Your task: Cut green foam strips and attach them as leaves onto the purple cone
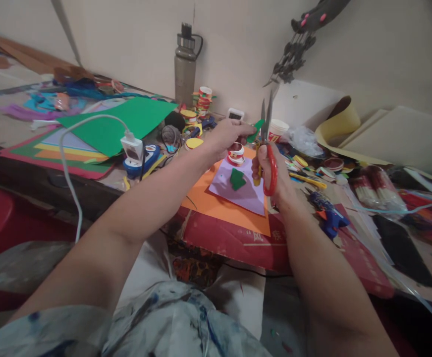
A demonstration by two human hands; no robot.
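Between the fingertips of my left hand [234,134] is a small piece of green paper [257,130]. My right hand [277,168] grips scissors [271,171] by their red and yellow handles. The blades point up, slightly parted, close beside the green piece; whether they touch it I cannot tell. Below my hands, green cut pieces [237,179] lie on a purple sheet [253,201], which rests on an orange sheet [234,218]. A small red and white paper cup ring [236,154] stands just beyond the cut pieces.
Green card sheets [123,121] and a blue power strip [141,161] with a plugged white charger [132,149] lie left. A bottle [185,69] stands against the wall. At right are a blue glue gun [331,215], a paper cup [277,130] and a black slab [404,250].
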